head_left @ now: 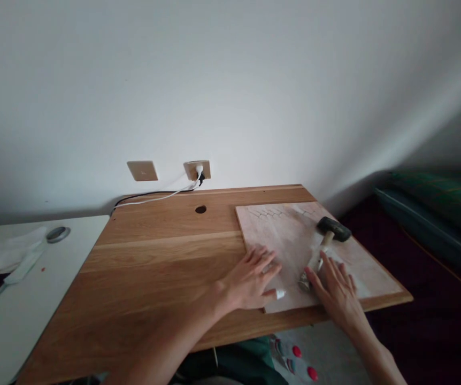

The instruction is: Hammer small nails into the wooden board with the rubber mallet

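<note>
My left hand rests with its fingers spread over the left edge of a pale pinkish board. At its thumb tip is a small white piece that I cannot name. Beside the mallet lies my right hand, fingers apart, thumb and index close to the lower handle; I cannot tell if they touch it. The mallet has a black head and a light handle, and lies across the board. At the handle's lower end is something shiny and clear, too blurred to name.
The board sits on a wooden desk against a white wall. Two cables run to a socket. A white table at left bears a roll of tape. Dark bedding is at right; bottles with red caps stand below.
</note>
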### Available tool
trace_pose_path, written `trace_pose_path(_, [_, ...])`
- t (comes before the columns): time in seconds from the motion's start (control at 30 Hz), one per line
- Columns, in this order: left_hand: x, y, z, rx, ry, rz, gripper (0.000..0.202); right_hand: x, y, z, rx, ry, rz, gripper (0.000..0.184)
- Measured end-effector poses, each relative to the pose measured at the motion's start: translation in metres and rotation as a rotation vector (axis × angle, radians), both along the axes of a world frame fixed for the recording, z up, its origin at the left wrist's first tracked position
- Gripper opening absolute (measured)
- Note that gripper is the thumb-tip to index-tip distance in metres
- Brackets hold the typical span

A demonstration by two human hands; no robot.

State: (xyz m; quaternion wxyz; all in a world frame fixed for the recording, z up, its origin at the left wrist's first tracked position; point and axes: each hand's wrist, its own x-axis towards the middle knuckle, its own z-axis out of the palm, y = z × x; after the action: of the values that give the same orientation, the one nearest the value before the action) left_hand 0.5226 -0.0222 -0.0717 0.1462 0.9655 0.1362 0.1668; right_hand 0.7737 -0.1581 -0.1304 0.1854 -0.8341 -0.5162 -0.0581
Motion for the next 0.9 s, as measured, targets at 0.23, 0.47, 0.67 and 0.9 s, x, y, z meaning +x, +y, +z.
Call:
trace_pose_path(0.23, [-0.031,-0.001,-0.012,-0.024,0.040,0.026,0.054,-0.023,-0.003,0.011,0.000,-0.119,0.142,0.049])
trace_pose_path(0.47, [-0.117,-0.011,0.006,-0.020,0.052,0.115,0.051,-0.113,-0.015,0.027,0.011,-0.152,0.318,0.049])
trace_pose_path(0.67, [-0.203,-0.024,0.006,-0.007,0.115,0.274,0.047,-0.177,-0.017,0.016,0.036,-0.176,0.515,0.079])
trace_pose_path(0.9, [-0.237,-0.020,-0.010,-0.090,-0.042,0.380,0.041,-0.174,-0.010,0.035,0.088,-0.184,0.671,0.066])
